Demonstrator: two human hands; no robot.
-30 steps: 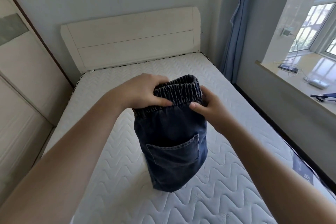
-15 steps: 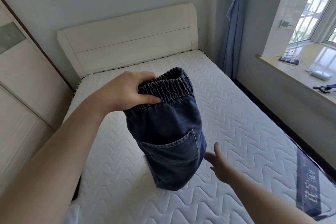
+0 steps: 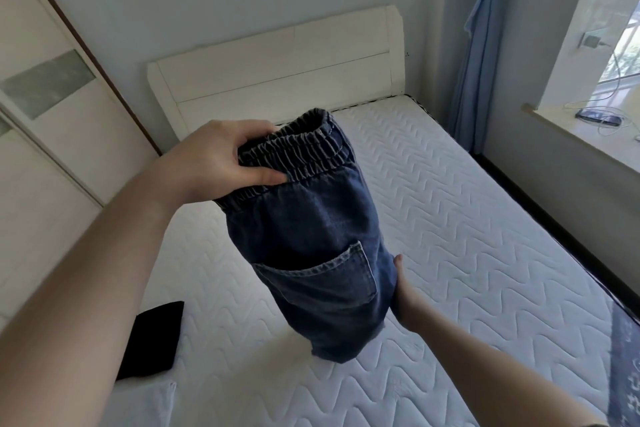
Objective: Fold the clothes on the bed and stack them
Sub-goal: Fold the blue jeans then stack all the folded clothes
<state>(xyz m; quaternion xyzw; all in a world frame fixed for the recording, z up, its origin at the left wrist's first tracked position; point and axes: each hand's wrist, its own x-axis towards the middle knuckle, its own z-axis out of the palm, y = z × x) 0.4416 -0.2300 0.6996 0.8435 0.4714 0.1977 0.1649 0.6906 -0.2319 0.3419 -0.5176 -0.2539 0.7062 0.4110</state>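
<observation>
Dark blue denim shorts (image 3: 311,246), folded lengthwise, hang above the white quilted mattress (image 3: 485,218) with the back pocket facing me. My left hand (image 3: 221,163) grips the elastic waistband at the top left, thumb across the front. My right hand (image 3: 403,295) is at the lower right edge of the shorts and touches them from behind. Its thumb points up along the edge and its fingers are hidden by the denim. A folded black garment (image 3: 152,340) lies on the bed at the lower left.
A white headboard (image 3: 277,69) stands against the far wall. Wardrobe doors (image 3: 52,114) run along the left side of the bed. On the right are a blue curtain (image 3: 478,45) and a window sill (image 3: 588,139) with cables. White cloth (image 3: 156,402) lies near the black garment.
My right hand let go of the waistband, dropped, and now sits behind the lower edge of the shorts. My left hand kept its grip. The view shifted and the black garment came into sight.
</observation>
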